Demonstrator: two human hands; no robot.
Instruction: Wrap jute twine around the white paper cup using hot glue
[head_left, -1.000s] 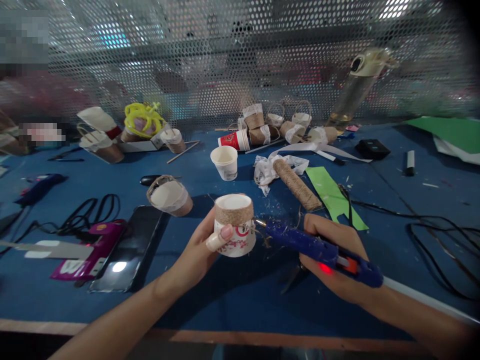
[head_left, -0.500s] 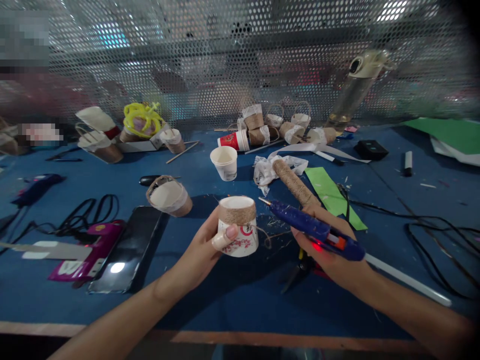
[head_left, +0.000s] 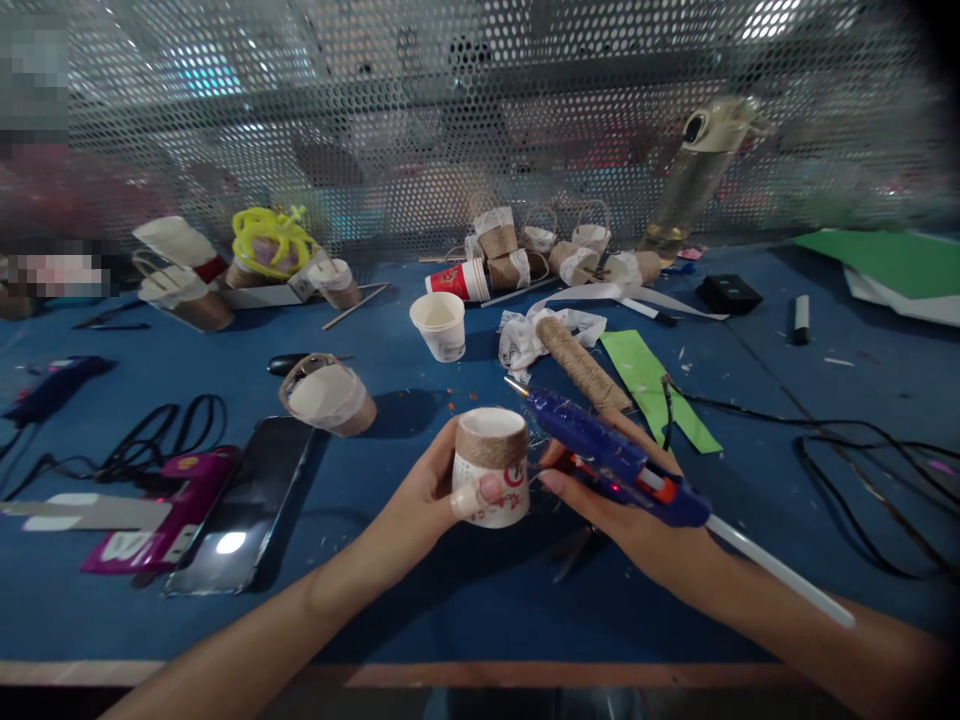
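Note:
My left hand (head_left: 431, 495) is closed around an upturned paper cup (head_left: 491, 470) whose upper part is wrapped in brown twine. My right hand (head_left: 611, 505) grips a blue hot glue gun (head_left: 611, 455) with a white glue stick out the back. Its nozzle points up and left, just past the cup. The fingertips of my right hand reach toward the cup's side. Both hands hover over a blue table (head_left: 465, 600).
A spool of twine (head_left: 581, 367), a green paper strip (head_left: 652, 385), a white cup (head_left: 439, 325) and several twine-wrapped cups (head_left: 330, 397) lie behind. A phone (head_left: 240, 505), a pink object (head_left: 161, 510) and black cables (head_left: 150, 440) sit left. More cables (head_left: 847, 450) run right. A perforated metal screen (head_left: 450, 120) stands behind.
My right hand lifted the glue gun away from the cup's side and swung its nozzle up and back, then drew close to the cup again. The cup shifted slightly right.

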